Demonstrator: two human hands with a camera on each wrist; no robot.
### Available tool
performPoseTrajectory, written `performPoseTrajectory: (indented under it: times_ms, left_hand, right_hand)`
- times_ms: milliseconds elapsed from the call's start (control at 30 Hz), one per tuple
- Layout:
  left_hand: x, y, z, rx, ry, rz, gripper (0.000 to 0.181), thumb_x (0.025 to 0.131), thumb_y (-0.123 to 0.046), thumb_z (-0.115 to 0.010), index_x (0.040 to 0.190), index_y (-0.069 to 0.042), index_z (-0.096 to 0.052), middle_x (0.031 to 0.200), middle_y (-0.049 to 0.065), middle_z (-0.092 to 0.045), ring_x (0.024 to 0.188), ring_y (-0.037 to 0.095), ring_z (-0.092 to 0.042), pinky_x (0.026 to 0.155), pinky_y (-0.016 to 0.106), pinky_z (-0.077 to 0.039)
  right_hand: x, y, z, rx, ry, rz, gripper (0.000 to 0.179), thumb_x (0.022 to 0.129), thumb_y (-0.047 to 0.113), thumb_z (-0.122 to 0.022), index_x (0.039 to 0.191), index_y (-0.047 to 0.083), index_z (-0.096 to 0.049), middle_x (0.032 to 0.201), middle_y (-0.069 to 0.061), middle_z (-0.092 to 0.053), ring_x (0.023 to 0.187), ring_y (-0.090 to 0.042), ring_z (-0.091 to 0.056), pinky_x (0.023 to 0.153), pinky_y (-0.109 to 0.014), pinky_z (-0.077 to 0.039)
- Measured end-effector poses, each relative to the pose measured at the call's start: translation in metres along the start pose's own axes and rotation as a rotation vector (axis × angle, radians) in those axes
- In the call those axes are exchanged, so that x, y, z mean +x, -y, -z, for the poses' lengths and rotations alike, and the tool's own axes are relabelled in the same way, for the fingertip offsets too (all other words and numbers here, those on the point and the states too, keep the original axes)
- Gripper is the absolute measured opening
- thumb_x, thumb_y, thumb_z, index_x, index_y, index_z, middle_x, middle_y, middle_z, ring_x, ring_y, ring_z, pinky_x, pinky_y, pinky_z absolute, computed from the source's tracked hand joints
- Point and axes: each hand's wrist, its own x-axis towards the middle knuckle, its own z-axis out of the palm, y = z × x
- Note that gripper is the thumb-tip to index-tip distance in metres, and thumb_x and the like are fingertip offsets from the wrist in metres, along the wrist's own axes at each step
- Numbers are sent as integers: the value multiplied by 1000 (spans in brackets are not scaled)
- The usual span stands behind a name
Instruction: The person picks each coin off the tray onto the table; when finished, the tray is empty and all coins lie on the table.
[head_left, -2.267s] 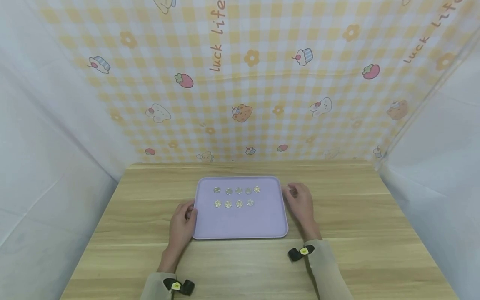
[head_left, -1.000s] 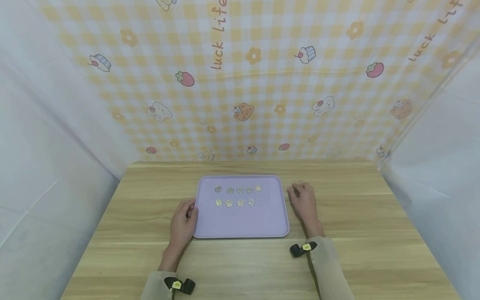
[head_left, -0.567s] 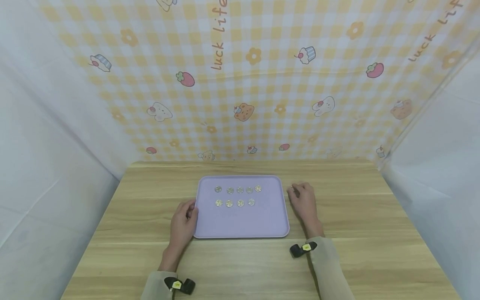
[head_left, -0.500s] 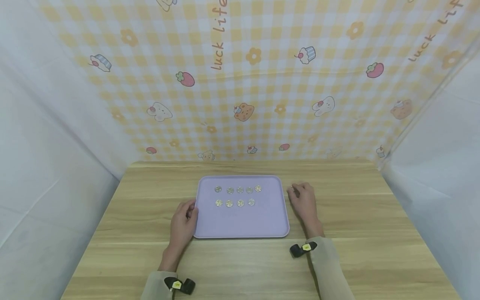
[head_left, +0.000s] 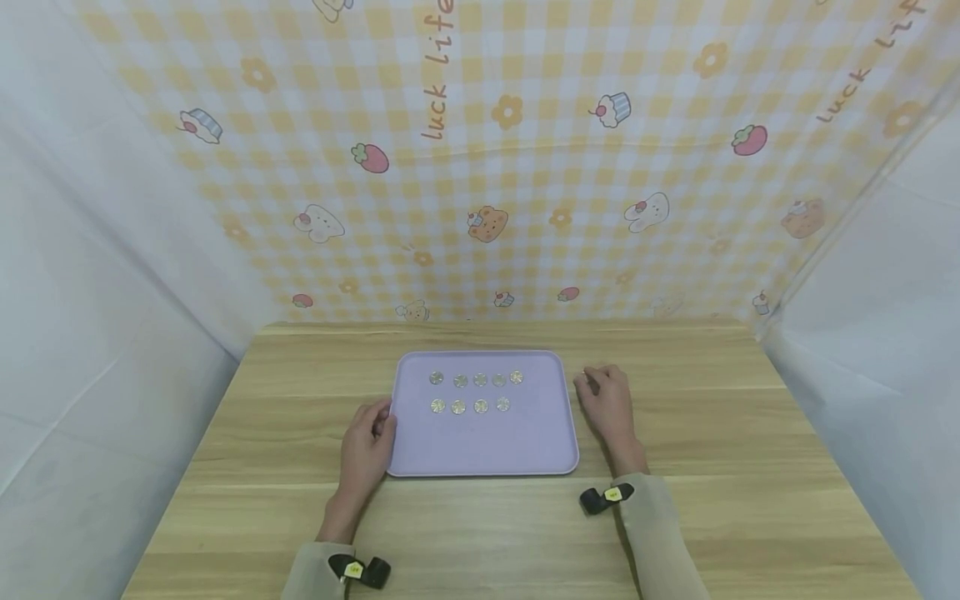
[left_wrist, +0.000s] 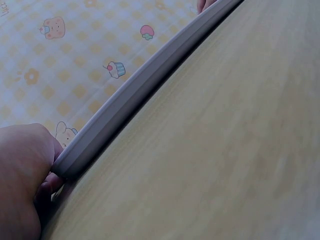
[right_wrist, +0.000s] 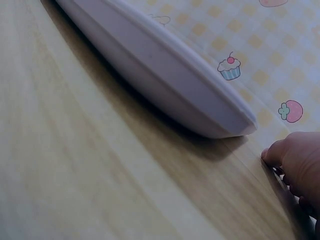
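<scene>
A lilac tray [head_left: 480, 450] lies on the wooden table with several small round metal coins [head_left: 481, 406] on it. They form two rows, one behind the other, in its back half. My left hand [head_left: 366, 442] grips the tray's left side; in the left wrist view, the thumb side meets the rim and a finger shows lower down, partly hidden. Just off the tray's right side, my right hand [head_left: 606, 408] rests on the table with fingers loosely bent. A tiny pale speck shows by its fingertips, too small to identify. In the right wrist view, the right hand [right_wrist: 299, 162] is apart from the tray.
The wooden table [head_left: 712, 467] reaches out on both sides of the tray. A yellow checked cloth [head_left: 525, 183] hangs behind its back edge. Pale sheets [head_left: 90, 292] hang at left and right. Each sleeve carries a small black wrist camera [head_left: 600, 500].
Over the earlier frames the right hand shifts slightly to the right, away from the tray's edge; the head view also shifts a little. In the last second nothing visibly moves.
</scene>
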Motion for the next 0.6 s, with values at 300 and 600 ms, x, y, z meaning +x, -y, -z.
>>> performPoseTrajectory:
  times_ms: [300,600]
  left_hand:
    - [0,0,0,-10,-4,-6,30,94,-8,-62,123,0,-67,93,7,-61,77,15,-52,64,20,-46]
    - [1,0,0,-5,-1,-5,30,95,-9,-62,123,0,-66,93,7,-61,77,15,-52,64,20,-46]
  right_hand:
    - [0,1,0,1,9,-13,39,95,23,-67,121,-7,-66,109,-21,-59,105,-36,-53,91,-49,-48]
    - [0,0,-1,-16,12,-16,39,96,24,-65,121,-6,-66,109,-20,-59,105,-35,-54,92,-49,-49]
